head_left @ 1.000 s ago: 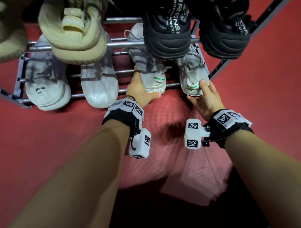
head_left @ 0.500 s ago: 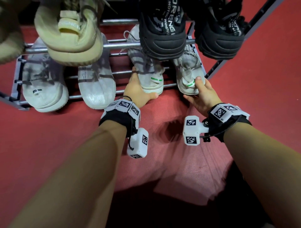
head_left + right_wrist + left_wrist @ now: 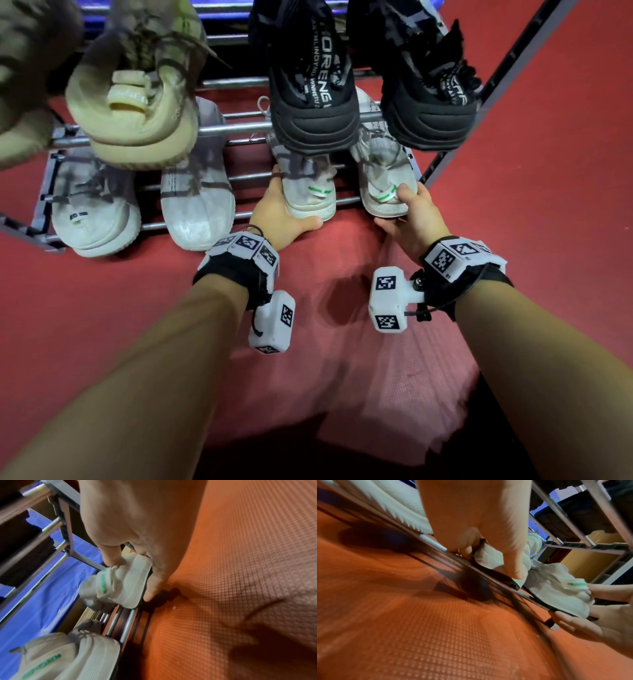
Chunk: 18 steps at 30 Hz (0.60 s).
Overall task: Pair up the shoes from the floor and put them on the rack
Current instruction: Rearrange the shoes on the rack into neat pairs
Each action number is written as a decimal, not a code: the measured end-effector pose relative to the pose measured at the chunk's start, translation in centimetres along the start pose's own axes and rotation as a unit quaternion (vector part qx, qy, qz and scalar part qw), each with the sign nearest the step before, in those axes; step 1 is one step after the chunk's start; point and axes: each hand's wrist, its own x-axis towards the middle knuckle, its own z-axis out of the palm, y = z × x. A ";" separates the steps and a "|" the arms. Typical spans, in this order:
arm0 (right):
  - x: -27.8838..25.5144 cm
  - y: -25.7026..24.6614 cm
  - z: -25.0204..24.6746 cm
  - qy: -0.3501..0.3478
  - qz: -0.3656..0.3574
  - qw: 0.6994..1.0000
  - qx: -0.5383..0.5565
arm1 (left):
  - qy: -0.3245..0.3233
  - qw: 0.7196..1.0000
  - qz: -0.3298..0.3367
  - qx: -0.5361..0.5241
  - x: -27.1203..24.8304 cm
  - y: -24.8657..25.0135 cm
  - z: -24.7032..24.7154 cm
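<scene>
A pair of white sneakers with green heel tabs lies on the bottom shelf of the grey metal rack (image 3: 233,129), heels toward me. My left hand (image 3: 281,216) grips the heel of the left sneaker (image 3: 308,195), with the thumb under the sole. My right hand (image 3: 407,216) grips the heel of the right sneaker (image 3: 380,192), thumb by the green tab. The left wrist view shows my left hand (image 3: 479,534) round its sneaker's heel (image 3: 489,558). In the right wrist view my right hand (image 3: 137,534) pinches the other heel (image 3: 123,585).
Another white pair (image 3: 96,212) fills the left of the bottom shelf. Beige shoes (image 3: 137,113) and a black pair (image 3: 311,96) hang over the bar of the shelf above. A red textured mat (image 3: 102,325) covers the floor in front.
Both hands keep hold of the heels. The white pair has slid slightly deeper onto the bottom shelf, and my right thumb now sits nearer the green tab.
</scene>
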 end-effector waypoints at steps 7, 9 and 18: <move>0.2 -0.1 -0.7 -0.014 -0.016 1.000 0.000 | -0.007 0.999 -0.011 0.035 -0.2 0.6 -0.3; 0.2 -0.1 -0.7 -0.013 -0.004 1.000 -0.002 | -0.009 0.999 -0.014 0.042 -0.2 0.7 -0.4; 0.0 -0.1 0.1 -0.012 0.009 1.000 0.027 | -0.006 1.000 -0.020 0.016 0.0 0.5 -0.2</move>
